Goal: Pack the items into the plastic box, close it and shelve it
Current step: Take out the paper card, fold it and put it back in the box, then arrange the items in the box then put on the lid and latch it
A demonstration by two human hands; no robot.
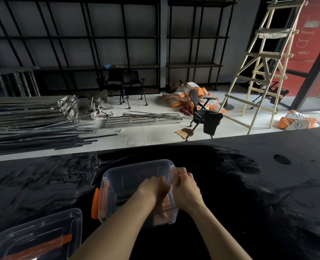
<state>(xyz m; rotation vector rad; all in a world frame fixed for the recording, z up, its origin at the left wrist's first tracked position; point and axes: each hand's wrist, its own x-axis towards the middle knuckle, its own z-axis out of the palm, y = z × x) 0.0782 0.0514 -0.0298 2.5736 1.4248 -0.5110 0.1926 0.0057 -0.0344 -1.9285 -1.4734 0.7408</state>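
Left hand (pixel 153 186) inside plastic box (pixel 134 175), right hand (pixel 185 186) gripping its rim

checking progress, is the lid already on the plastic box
No, the plastic box is open with the left hand inside, and the lid lies on the table beside it.

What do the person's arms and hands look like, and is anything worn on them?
Both arms are bare up to the bottom edge of the picture: no sleeves show. The left hand and the right hand wear no gloves. No watch, bracelet or ring is visible on either, and no tape, straps or cables. Any clothing further up the arms lies outside the view.
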